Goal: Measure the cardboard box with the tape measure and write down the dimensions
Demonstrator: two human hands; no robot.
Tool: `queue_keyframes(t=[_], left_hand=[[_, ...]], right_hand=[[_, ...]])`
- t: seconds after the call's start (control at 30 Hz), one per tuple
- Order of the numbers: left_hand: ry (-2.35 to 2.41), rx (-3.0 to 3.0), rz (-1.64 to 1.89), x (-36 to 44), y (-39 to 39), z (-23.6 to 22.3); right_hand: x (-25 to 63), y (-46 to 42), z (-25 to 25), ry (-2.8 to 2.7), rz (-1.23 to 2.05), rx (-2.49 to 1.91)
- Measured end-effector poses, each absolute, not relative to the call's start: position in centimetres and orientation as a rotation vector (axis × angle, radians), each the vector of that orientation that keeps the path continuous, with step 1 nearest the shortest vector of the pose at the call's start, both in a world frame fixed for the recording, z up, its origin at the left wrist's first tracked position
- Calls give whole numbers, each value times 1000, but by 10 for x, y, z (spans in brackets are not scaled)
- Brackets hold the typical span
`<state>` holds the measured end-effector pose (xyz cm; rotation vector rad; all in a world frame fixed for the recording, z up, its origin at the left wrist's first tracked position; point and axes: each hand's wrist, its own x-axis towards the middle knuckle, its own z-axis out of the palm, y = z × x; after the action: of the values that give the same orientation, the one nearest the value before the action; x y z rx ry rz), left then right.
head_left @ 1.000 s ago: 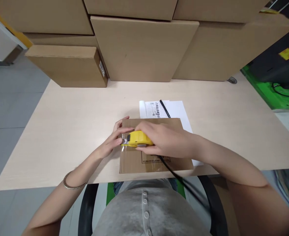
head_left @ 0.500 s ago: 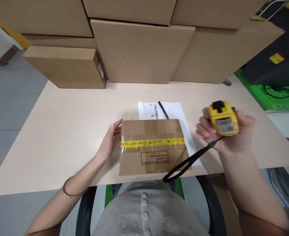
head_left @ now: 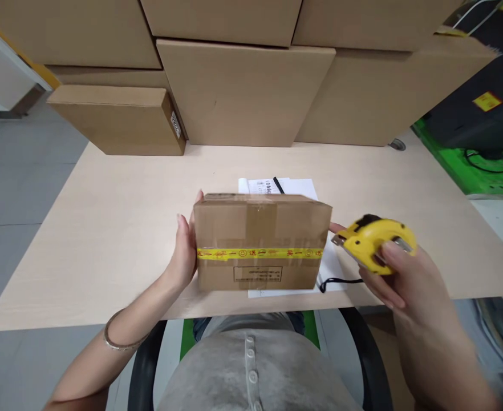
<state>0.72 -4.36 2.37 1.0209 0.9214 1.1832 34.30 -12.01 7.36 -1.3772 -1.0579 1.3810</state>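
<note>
A small cardboard box [head_left: 260, 228] with a yellow printed tape strip is tilted up over the desk. My left hand [head_left: 185, 248] grips its left side, palm against it and the fingertips partly hidden behind it. My right hand [head_left: 401, 274] is closed around a yellow tape measure [head_left: 373, 240], whose mouth points toward the box. One finger of that hand reaches the box's right edge; I cannot tell whether it presses on it. A black wrist strap [head_left: 339, 281] hangs from the tape measure. White paper [head_left: 331, 268] lies partly under the box, with a black pen [head_left: 278, 185] on it.
Large cardboard boxes [head_left: 243, 97] stand stacked along the back of the desk [head_left: 106, 245]. A flat carton [head_left: 118, 123] stands at the back left. At the right are a green crate [head_left: 457, 165] and dark equipment. The chair armrests flank my body.
The box has been tipped up, so its far side now shows. My right hand has turned the tape measure and brought it lower, closer to the box. My left hand now grips the box side.
</note>
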Motion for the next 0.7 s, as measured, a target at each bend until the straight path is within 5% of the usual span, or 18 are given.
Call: queue_keyframes(t=[0.23,0.57,0.7], left_hand=[[852,1176,1595,5,-33,5],[765,1508,1468,-3,-24,5],[689,1380,1550,8,-23,7]], right_hand=[[341,-151,66,-1086,1377,-1364],[325,-96,110,-1595,846,-1286],[263,-46,135,-1943,949,-938]])
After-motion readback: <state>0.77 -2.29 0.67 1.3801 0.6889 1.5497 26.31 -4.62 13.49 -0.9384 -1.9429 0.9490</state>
